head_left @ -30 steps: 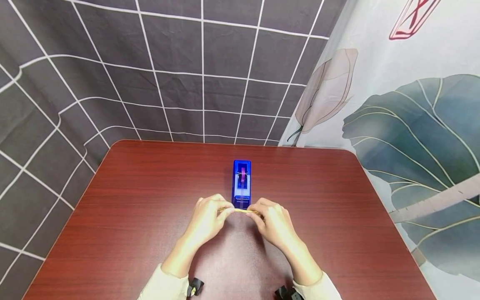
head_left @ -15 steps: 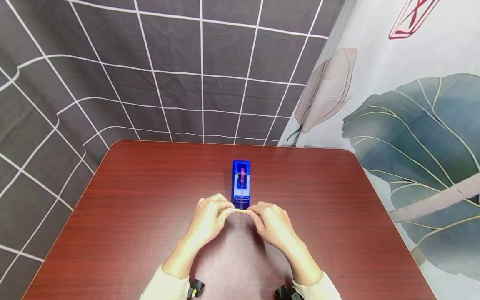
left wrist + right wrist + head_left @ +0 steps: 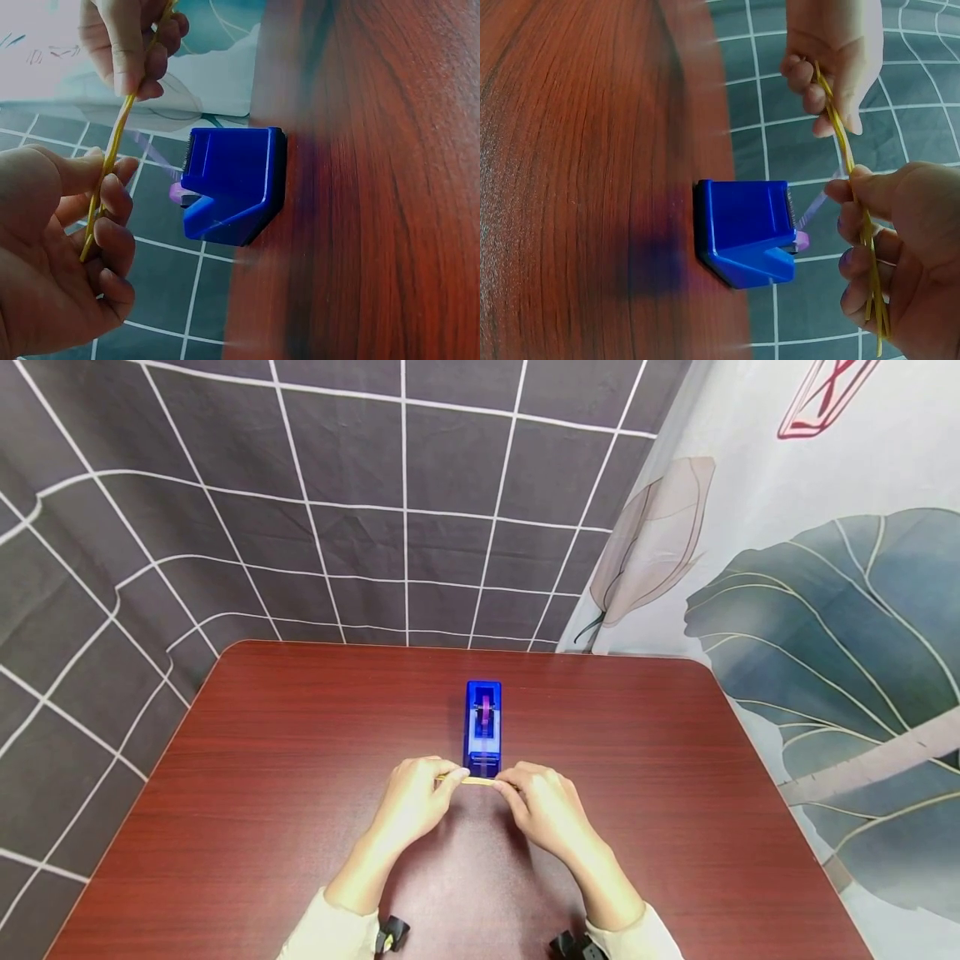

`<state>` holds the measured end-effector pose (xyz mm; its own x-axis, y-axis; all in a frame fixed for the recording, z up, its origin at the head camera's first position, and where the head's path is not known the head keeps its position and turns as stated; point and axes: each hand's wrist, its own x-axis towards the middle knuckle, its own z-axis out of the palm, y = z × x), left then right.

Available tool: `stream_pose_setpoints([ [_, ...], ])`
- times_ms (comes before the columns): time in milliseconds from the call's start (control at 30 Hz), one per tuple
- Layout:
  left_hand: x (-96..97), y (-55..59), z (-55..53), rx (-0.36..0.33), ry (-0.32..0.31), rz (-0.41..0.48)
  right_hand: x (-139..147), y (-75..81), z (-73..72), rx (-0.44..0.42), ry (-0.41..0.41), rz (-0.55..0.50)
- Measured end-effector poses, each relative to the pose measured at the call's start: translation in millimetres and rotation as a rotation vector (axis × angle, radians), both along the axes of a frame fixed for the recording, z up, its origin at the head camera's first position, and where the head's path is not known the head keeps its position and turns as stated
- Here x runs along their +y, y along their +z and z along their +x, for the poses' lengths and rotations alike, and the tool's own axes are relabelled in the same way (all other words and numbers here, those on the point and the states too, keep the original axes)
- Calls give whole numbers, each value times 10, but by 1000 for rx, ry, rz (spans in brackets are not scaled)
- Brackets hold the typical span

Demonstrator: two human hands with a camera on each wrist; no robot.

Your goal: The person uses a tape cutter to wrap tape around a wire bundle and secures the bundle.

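Both hands pinch a thin bundle of yellow strands (image 3: 478, 781), held crosswise just in front of a blue tape dispenser (image 3: 483, 746). My left hand (image 3: 411, 800) grips one end between thumb and fingers, my right hand (image 3: 551, 808) the other. In the left wrist view, the bundle (image 3: 112, 150) runs from palm to palm, with a short stretch bare between the thumbs. Loose strand ends fan out below the right palm in the right wrist view. A translucent purple tape strip (image 3: 812, 208) stretches from the dispenser's roll to the bundle, between the hands.
The dispenser stands on a reddish-brown wood-grain table (image 3: 300, 718), its toothed cutting edge facing the hands. A dark grid-patterned curtain (image 3: 360, 460) hangs behind, and a white leaf-print curtain (image 3: 750, 677) on the right. Small black devices (image 3: 392, 935) sit at the wrists.
My left thumb has rolled up and forward over the bundle, so slightly more of the yellow shows between the hands. The right hand and the dispenser stay in place.
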<state>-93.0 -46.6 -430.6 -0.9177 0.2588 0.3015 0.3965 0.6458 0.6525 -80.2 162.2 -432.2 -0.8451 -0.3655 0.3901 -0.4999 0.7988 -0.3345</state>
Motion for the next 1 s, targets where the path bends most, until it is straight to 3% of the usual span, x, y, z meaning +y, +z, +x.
stream_pose_setpoints([
  [300,0,-33,-15,15,-4,-1,4,-15,-8,5,-3,2],
  [1000,-11,-18,-22,19,26,87,-4,-31,-27,-11,-41,-36],
])
